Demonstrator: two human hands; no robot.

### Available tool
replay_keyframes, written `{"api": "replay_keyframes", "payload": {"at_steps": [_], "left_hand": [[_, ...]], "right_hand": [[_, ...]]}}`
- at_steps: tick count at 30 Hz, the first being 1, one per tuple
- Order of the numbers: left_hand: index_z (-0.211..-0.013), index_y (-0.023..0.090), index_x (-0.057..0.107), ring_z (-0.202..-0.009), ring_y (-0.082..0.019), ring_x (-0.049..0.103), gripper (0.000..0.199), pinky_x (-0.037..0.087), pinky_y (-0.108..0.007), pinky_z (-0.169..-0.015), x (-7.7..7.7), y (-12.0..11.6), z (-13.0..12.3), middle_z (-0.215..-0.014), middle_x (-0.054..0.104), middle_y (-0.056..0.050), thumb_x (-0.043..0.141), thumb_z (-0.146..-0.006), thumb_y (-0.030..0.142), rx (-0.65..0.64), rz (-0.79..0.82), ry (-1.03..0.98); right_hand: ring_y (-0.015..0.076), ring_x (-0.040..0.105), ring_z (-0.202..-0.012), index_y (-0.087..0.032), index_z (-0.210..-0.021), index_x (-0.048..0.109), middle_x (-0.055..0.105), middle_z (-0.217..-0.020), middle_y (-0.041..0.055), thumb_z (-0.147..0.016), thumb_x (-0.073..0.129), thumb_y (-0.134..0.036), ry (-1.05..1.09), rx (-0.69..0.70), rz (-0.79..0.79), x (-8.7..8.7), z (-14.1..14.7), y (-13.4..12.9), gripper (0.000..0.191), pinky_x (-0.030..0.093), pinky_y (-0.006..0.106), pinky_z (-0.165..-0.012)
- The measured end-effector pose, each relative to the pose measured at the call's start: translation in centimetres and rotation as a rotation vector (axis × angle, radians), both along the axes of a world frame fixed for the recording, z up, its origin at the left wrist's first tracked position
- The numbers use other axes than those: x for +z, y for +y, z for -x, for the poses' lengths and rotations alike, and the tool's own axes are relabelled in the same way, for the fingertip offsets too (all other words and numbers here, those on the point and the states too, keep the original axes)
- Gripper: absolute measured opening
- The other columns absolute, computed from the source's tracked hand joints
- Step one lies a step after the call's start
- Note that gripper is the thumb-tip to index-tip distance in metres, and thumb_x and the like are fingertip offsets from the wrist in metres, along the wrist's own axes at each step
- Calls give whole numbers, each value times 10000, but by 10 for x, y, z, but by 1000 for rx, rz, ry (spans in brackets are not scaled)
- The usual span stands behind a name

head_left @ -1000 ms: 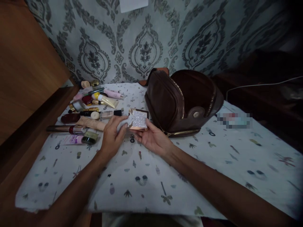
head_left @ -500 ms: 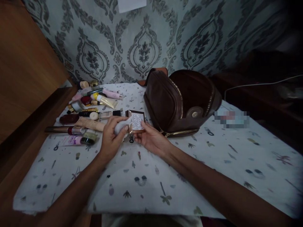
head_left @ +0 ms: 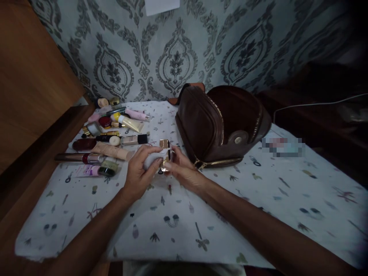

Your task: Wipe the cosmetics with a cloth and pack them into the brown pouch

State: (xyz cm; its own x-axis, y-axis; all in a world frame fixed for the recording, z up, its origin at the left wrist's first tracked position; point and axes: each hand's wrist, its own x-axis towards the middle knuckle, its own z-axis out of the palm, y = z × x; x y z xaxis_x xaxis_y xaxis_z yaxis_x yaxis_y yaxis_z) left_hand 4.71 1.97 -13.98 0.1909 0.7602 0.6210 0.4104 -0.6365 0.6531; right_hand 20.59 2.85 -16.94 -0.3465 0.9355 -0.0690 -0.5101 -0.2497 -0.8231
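My left hand (head_left: 141, 165) pinches a pale wad of cloth or wipe (head_left: 152, 157) and presses it against the edge of a shiny gold compact case (head_left: 164, 143). My right hand (head_left: 184, 170) grips that case from the right, fingers closed round it. The case is held edge-on above the table, so its glittery face is hidden. Left of my hands lie a beige squeeze tube (head_left: 110, 150) and a foundation bottle (head_left: 133, 139) with a black cap. A brown leather bag (head_left: 198, 120) stands unzipped just beyond my right hand.
A patterned white cloth (head_left: 172, 237) covers the table. Several cosmetics, among them a pink tube (head_left: 137, 114) and a green-lidded jar (head_left: 107, 167), lie at the left beside a wooden panel (head_left: 37, 65). A blurred-out item (head_left: 283, 147) lies at the right. A thin cable (head_left: 313, 103) runs behind it.
The compact case has turned from showing its sparkly face to standing edge-on. Both hands have shifted slightly, the left one towards the right, still with the pale wad on the case.
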Motion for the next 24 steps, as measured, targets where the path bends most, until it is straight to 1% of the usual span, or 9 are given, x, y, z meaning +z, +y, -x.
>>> {"api": "replay_keyframes", "payload": {"at_steps": [3, 6, 9, 12, 14, 17, 20, 24], "left_hand": [[-1069, 228, 606, -915, -180, 636, 170, 490, -303, -814, -1, 0, 1, -983, 682, -14, 623, -901, 252, 79, 37, -41], [-985, 231, 583, -854, -167, 613, 101, 469, -290, -777, 0, 1, 2, -898, 648, 8, 621, -899, 269, 140, 47, -51], [-930, 232, 564, -874, -172, 593, 45, 460, -298, -803, 2, 2, 3, -881, 608, 6, 594, -910, 259, 131, 18, -67], [-902, 231, 551, -864, -181, 572, 48, 459, -307, -793, 3, 5, 3, -862, 574, -1, 556, -928, 271, 147, 33, -73], [-890, 227, 545, -846, -183, 561, 69, 451, -309, -780, 1, 7, 4, -847, 566, -1, 543, -933, 281, 184, 75, -59], [-918, 221, 540, -855, -186, 568, 67, 445, -310, -787, -1, 10, 5, -871, 584, -4, 552, -925, 286, 230, 126, -50], [-972, 214, 537, -915, -191, 581, 80, 444, -311, -829, -2, 12, 7, -930, 602, -13, 553, -920, 273, 211, 127, -57], [-953, 206, 553, -898, -191, 581, 79, 434, -312, -820, -3, 12, 6, -906, 603, -16, 527, -934, 279, 164, 164, -24]], "right_hand": [[154, 590, -878, -262, -1193, 587, 639, -1042, 10, -639, 855, -261, 18, 60, -19, 5, 0, -2, 615, 486, 241, -698], [140, 571, -847, -264, -1218, 600, 633, -976, -9, -657, 835, -216, 38, 136, -29, 8, -1, -3, 610, 477, 242, -734], [133, 567, -828, -273, -1217, 612, 628, -950, -19, -677, 820, -227, 52, 212, -33, 9, -2, -4, 580, 476, 254, -754], [166, 586, -946, -240, -1149, 647, 652, -1024, 12, -673, 813, -275, 84, 258, -51, 8, -2, -5, 505, 472, 283, -827], [188, 587, -1011, -217, -1109, 660, 666, -1056, 31, -671, 802, -295, 99, 274, -49, 8, -2, -6, 467, 458, 308, -888], [199, 608, -995, -214, -1042, 677, 689, -996, 28, -682, 779, -300, 122, 275, -16, 11, -2, -7, 383, 453, 345, -915], [202, 628, -991, -222, -975, 693, 703, -929, 17, -677, 787, -290, 159, 244, 11, 14, -3, -6, 320, 455, 361, -945], [202, 636, -1009, -239, -1006, 690, 710, -952, 12, -668, 825, -298, 198, 212, 16, 13, -2, -4, 369, 446, 376, -991]]}}
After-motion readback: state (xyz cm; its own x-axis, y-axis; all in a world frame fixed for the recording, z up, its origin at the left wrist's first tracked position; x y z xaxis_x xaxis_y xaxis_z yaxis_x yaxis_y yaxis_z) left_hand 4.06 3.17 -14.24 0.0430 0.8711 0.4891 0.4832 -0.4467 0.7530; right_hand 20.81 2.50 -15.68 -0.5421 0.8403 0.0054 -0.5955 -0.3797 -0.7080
